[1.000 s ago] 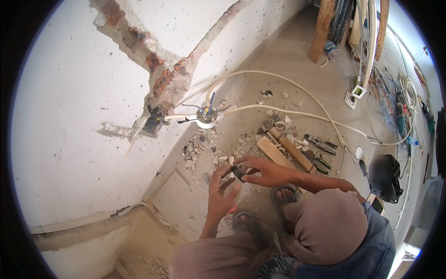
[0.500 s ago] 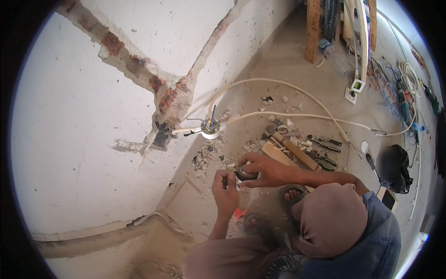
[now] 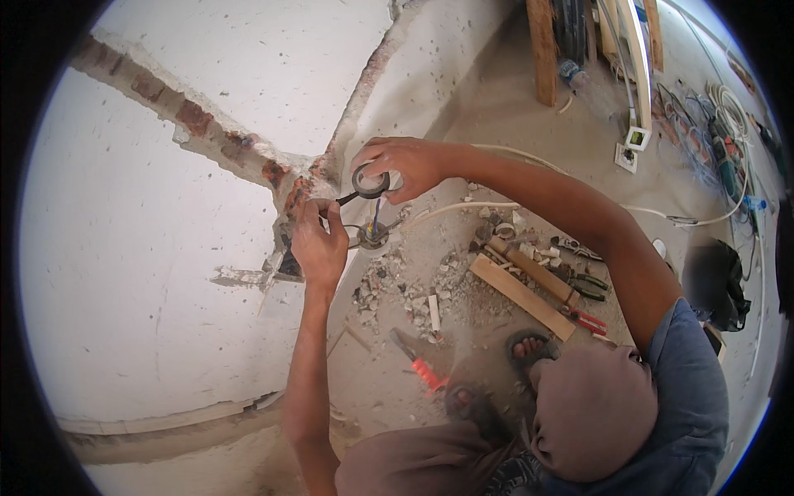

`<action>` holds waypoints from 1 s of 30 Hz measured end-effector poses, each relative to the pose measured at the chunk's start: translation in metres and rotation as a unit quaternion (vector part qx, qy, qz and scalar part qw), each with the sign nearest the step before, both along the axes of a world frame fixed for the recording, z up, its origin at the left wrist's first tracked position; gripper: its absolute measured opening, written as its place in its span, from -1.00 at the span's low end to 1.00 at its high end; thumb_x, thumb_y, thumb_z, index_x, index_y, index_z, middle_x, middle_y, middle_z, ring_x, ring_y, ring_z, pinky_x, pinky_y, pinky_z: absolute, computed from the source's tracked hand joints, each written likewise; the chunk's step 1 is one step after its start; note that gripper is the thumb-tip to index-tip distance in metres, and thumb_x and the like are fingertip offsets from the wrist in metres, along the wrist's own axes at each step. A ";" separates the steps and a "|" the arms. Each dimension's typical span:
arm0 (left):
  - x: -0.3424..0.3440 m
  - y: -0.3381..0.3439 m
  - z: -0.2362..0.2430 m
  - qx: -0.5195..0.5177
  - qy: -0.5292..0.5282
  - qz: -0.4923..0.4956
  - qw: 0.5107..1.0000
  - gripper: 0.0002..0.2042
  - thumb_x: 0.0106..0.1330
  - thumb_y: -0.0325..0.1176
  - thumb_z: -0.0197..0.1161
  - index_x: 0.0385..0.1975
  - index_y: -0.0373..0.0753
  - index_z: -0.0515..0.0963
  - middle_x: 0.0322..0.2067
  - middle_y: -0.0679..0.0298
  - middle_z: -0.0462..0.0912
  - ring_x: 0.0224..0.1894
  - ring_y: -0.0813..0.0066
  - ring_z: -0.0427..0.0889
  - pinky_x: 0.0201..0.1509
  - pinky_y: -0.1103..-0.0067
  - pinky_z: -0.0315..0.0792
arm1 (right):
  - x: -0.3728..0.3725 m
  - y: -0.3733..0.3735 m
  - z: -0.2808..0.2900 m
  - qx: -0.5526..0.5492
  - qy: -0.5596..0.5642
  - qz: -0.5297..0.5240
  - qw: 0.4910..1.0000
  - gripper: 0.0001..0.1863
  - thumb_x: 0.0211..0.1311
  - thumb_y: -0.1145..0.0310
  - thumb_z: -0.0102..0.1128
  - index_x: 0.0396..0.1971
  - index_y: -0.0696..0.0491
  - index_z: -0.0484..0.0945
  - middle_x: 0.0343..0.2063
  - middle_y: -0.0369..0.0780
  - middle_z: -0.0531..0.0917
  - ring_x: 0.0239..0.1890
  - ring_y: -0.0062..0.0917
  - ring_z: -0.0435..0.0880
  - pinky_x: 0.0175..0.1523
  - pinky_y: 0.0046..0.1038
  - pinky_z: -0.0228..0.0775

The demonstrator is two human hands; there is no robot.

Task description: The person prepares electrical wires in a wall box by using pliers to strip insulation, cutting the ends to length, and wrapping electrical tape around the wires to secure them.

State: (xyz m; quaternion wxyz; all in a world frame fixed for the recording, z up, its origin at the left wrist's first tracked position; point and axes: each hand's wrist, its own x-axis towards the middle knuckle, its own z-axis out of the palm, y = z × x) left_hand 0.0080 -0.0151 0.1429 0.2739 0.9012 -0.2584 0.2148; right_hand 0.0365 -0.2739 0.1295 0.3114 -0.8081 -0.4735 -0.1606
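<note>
My right hand (image 3: 418, 168) grips a roll of black electrical tape (image 3: 359, 182), up against the wall. A short strip of tape runs taut from the roll to the fingertips of my left hand (image 3: 321, 252), which pinches its end beside the broken hole in the wall. Below the roll sits a round junction box (image 3: 374, 236), with blue and yellow wires standing up out of it. What lies behind my left fingers is hidden.
A chiselled channel (image 3: 194, 118) with bare brick crosses the white wall. Rubble, a wooden board (image 3: 521, 296), pliers (image 3: 590, 291) and a red-handled tool (image 3: 428, 374) lie on the floor. Pale cable (image 3: 488, 203) loops off right, near a black bag (image 3: 718, 285).
Both hands have risen from above the floor to the wall, carrying the tape roll up beside the junction box. A strip of tape now stretches between them.
</note>
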 end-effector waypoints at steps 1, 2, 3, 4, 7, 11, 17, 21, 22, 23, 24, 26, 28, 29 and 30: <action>-0.002 0.001 -0.003 0.000 -0.006 0.012 1.000 -0.85 0.44 -0.33 0.19 -0.28 -0.30 0.54 -0.36 0.09 0.62 -0.32 0.10 0.59 -0.21 0.32 0.45 | 0.000 0.002 -0.004 -0.005 0.024 -0.003 1.000 -0.57 -0.01 0.27 0.38 -0.11 0.14 0.60 0.12 -0.12 0.53 0.16 -0.17 0.47 0.22 -0.23 0.38; -0.004 0.002 -0.005 -0.001 -0.013 0.022 1.000 -0.85 0.44 -0.34 0.19 -0.28 -0.30 0.54 -0.36 0.09 0.61 -0.32 0.12 0.58 -0.20 0.32 0.45 | 0.000 0.005 -0.007 -0.009 0.048 -0.007 0.999 -0.57 0.02 0.25 0.39 -0.11 0.14 0.60 0.12 -0.11 0.53 0.17 -0.17 0.47 0.23 -0.23 0.38; -0.005 -0.001 -0.005 -0.029 0.007 0.022 0.999 -0.84 0.45 -0.33 0.18 -0.28 -0.30 0.54 -0.36 0.11 0.60 -0.33 0.16 0.57 -0.19 0.34 0.45 | -0.001 0.005 -0.011 -0.017 0.074 -0.013 0.997 -0.56 0.04 0.22 0.39 -0.11 0.14 0.60 0.12 -0.10 0.52 0.18 -0.16 0.47 0.23 -0.22 0.38; -0.007 -0.003 -0.004 -0.057 0.027 0.020 0.998 -0.83 0.47 -0.33 0.17 -0.28 -0.31 0.53 -0.37 0.13 0.59 -0.34 0.21 0.55 -0.19 0.35 0.44 | -0.004 0.004 -0.015 0.008 0.068 -0.032 0.997 -0.55 0.07 0.19 0.40 -0.10 0.14 0.59 0.12 -0.08 0.52 0.19 -0.15 0.47 0.24 -0.21 0.37; -0.014 -0.008 0.008 -0.161 0.051 -0.021 0.985 -0.81 0.51 -0.31 0.13 -0.29 -0.32 0.51 -0.37 0.22 0.55 -0.34 0.39 0.48 -0.18 0.44 0.41 | -0.020 0.008 -0.019 0.103 0.089 -0.062 0.989 -0.50 0.14 0.08 0.40 -0.05 0.14 0.57 0.09 -0.04 0.53 0.18 -0.13 0.48 0.26 -0.18 0.35; -0.058 -0.001 0.072 -0.251 0.102 -0.006 0.963 -0.80 0.54 -0.33 0.08 -0.29 -0.32 0.49 -0.37 0.33 0.53 -0.30 0.61 0.38 -0.20 0.59 0.32 | -0.052 0.015 -0.030 0.240 0.126 -0.086 0.959 -0.57 0.27 0.15 0.31 0.00 0.14 0.55 0.01 -0.01 0.58 0.11 -0.10 0.51 0.26 -0.16 0.33; -0.093 0.044 0.040 -0.197 0.331 -0.047 0.922 -0.78 0.53 -0.28 0.06 -0.24 -0.29 0.54 -0.23 0.27 0.62 -0.16 0.52 0.53 0.07 0.52 0.40 | -0.097 0.025 -0.082 0.144 0.050 -0.262 0.953 -0.77 0.19 0.51 0.28 -0.13 0.09 0.62 -0.13 -0.13 0.57 -0.02 -0.20 0.51 0.08 -0.21 0.41; -0.098 0.051 -0.053 -0.236 0.466 -0.045 0.852 -0.75 0.50 -0.27 0.07 -0.06 -0.32 0.54 0.11 0.15 0.60 0.10 0.42 0.55 0.32 0.40 0.32 | -0.111 0.045 -0.085 0.069 0.040 -0.314 0.946 -0.64 0.13 0.50 0.26 -0.01 0.04 0.62 -0.22 -0.13 0.54 -0.07 -0.24 0.50 0.03 -0.22 0.42; -0.100 0.042 -0.064 -0.264 0.463 -0.027 0.846 -0.76 0.50 -0.28 0.07 -0.05 -0.31 0.53 0.14 0.15 0.58 0.15 0.42 0.52 0.34 0.39 0.30 | -0.114 0.048 -0.084 0.070 0.040 -0.319 0.944 -0.62 0.12 0.48 0.25 -0.01 0.06 0.62 -0.23 -0.13 0.54 -0.07 -0.24 0.51 0.02 -0.22 0.42; -0.099 0.033 -0.074 -0.292 0.460 -0.009 0.838 -0.76 0.50 -0.29 0.06 -0.04 -0.29 0.53 0.17 0.14 0.56 0.19 0.42 0.49 0.35 0.38 0.28 | -0.117 0.050 -0.082 0.071 0.040 -0.323 0.943 -0.61 0.10 0.46 0.24 0.00 0.07 0.62 -0.24 -0.13 0.54 -0.07 -0.25 0.52 0.00 -0.22 0.41; -0.096 0.028 -0.083 -0.320 0.457 0.007 0.830 -0.77 0.50 -0.29 0.06 -0.02 -0.28 0.52 0.21 0.14 0.54 0.24 0.42 0.46 0.37 0.37 0.27 | -0.121 0.051 -0.081 0.071 0.041 -0.329 0.941 -0.59 0.08 0.44 0.23 0.00 0.08 0.62 -0.26 -0.14 0.54 -0.08 -0.25 0.53 -0.01 -0.22 0.41; -0.082 0.036 -0.102 -0.351 0.445 -0.057 0.822 -0.76 0.50 -0.31 0.05 0.01 -0.27 0.51 0.23 0.13 0.53 0.30 0.40 0.42 0.40 0.36 0.22 | -0.129 0.059 -0.080 0.058 0.056 -0.343 0.936 -0.57 0.08 0.42 0.23 0.03 0.09 0.61 -0.24 -0.14 0.54 -0.06 -0.27 0.53 0.00 -0.22 0.41; -0.081 0.031 -0.103 -0.365 0.426 -0.094 0.822 -0.79 0.50 -0.33 0.03 -0.04 -0.26 0.51 0.23 0.12 0.52 0.34 0.38 0.38 0.44 0.40 0.15 | -0.139 0.062 -0.085 0.031 0.081 -0.354 0.931 -0.54 0.09 0.41 0.23 0.05 0.10 0.59 -0.22 -0.14 0.55 -0.05 -0.27 0.53 0.00 -0.22 0.41; -0.081 0.030 -0.103 -0.374 0.423 -0.086 0.821 -0.81 0.50 -0.34 0.03 -0.07 -0.26 0.51 0.22 0.12 0.53 0.34 0.38 0.39 0.44 0.41 0.13 | -0.144 0.063 -0.088 0.012 0.098 -0.354 0.930 -0.53 0.09 0.40 0.23 0.07 0.10 0.58 -0.22 -0.14 0.55 -0.05 -0.28 0.53 -0.01 -0.22 0.41; -0.083 0.030 -0.103 -0.382 0.421 -0.078 0.819 -0.83 0.50 -0.35 0.03 -0.09 -0.26 0.51 0.21 0.12 0.53 0.33 0.38 0.40 0.45 0.41 0.12 | -0.148 0.065 -0.093 -0.005 0.114 -0.353 0.928 -0.52 0.09 0.40 0.23 0.09 0.11 0.57 -0.21 -0.15 0.55 -0.04 -0.28 0.53 -0.01 -0.22 0.41</action>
